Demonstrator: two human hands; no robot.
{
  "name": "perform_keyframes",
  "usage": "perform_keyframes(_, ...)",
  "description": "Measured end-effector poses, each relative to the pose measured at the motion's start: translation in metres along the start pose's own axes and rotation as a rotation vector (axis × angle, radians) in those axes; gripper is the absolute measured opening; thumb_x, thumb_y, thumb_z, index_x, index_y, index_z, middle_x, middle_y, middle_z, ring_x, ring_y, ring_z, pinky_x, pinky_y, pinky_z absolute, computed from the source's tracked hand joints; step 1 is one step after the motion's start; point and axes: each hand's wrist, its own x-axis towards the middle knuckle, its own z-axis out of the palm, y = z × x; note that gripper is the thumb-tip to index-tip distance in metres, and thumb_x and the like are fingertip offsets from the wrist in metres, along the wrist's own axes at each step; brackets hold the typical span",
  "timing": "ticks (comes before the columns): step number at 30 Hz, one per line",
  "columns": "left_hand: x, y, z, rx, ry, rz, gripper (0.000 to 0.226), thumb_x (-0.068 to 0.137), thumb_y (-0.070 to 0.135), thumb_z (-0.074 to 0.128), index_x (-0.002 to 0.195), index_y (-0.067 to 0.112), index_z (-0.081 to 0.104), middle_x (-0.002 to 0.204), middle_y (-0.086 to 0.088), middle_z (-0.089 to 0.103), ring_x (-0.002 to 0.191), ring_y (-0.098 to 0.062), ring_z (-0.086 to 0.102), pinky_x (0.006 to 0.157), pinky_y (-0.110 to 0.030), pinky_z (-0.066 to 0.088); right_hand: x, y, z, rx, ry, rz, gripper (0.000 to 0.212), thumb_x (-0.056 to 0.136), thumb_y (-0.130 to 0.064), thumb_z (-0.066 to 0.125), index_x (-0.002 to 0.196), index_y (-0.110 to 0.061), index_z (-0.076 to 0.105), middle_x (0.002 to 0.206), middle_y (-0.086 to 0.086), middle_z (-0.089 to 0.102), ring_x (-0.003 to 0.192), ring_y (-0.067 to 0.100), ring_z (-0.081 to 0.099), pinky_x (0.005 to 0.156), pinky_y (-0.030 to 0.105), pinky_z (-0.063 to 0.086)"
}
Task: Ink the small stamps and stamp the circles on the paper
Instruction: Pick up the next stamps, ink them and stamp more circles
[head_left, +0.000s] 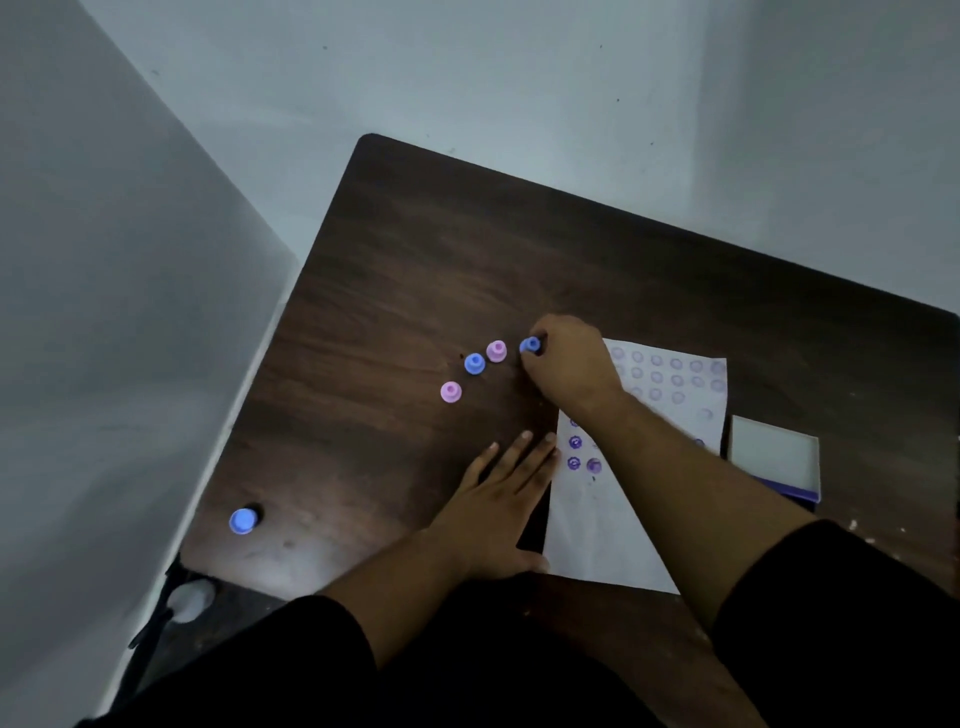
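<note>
Pinching a blue stamp (531, 345) at the paper's (597, 535) ten o'clock, right hand (566, 366) fingers closed; inking judged next, left hand (498, 506) laid flat.

Dim, bluish, low contrast. Soft overall, slight blur. Faint sheen on dark table (415, 270) near its left front. Wide-angle bending at edges. Shadows weak, diffuse; bottom underexposed.
</note>
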Motion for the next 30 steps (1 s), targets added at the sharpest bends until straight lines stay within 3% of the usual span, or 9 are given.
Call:
perform_keyframes(9,0.002,-0.002,0.002,0.007,-0.001,-0.005,0.124,0.085,0.071,0.064,0.160,0.027,-0.024,0.166,0.009,-0.036,0.148,-0.011,-0.039,0.121,-0.044,-0.021,0.001,-0.002,0.001,-0.044,-0.029,-0.012,0.021,0.085,-0.029,0.079,0.101,-0.021,0.068,0.104,0.001,0.065,0.092,0.016,0.060,0.079,0.033,0.053)
perform_keyframes(14,0.001,-0.001,0.002,0.018,-0.003,-0.005,0.124,0.085,0.072,0.063,0.160,0.027,-0.025,0.166,0.008,-0.036,0.149,-0.012,-0.039,0.123,-0.045,-0.019,-0.011,-0.007,-0.013,-0.178,0.032,-0.171,0.040,0.084,-0.033,0.080,0.120,-0.028,0.063,0.126,0.000,0.057,0.120,0.021,0.050,0.092,0.036,0.049)
perform_keyframes(20,0.002,-0.001,0.002,0.013,-0.010,-0.004,0.123,0.085,0.072,0.063,0.160,0.027,-0.025,0.166,0.008,-0.037,0.148,-0.012,-0.039,0.122,-0.045,-0.020,-0.010,-0.022,-0.017,-0.194,0.009,-0.300,0.029,0.089,-0.036,0.073,0.118,-0.034,0.068,0.133,-0.003,0.057,0.131,0.023,0.045,0.104,0.042,0.040)
perform_keyframes(26,0.001,-0.001,0.004,0.021,0.017,0.002,0.125,0.084,0.072,0.063,0.160,0.026,-0.024,0.167,0.008,-0.035,0.149,-0.011,-0.039,0.121,-0.043,-0.021,-0.007,-0.027,-0.010,-0.296,-0.006,-0.338,0.024,0.094,-0.035,0.066,0.117,-0.032,0.072,0.132,-0.002,0.060,0.130,0.023,0.046,0.108,0.045,0.036)
perform_keyframes(30,0.001,-0.001,0.004,0.030,0.034,0.006,0.125,0.084,0.073,0.063,0.161,0.025,-0.023,0.167,0.008,-0.035,0.149,-0.012,-0.038,0.122,-0.044,-0.019,-0.013,-0.019,-0.010,-0.232,0.070,-0.345,0.020,0.095,-0.037,0.063,0.111,-0.030,0.074,0.124,-0.004,0.064,0.123,0.021,0.050,0.105,0.042,0.038)
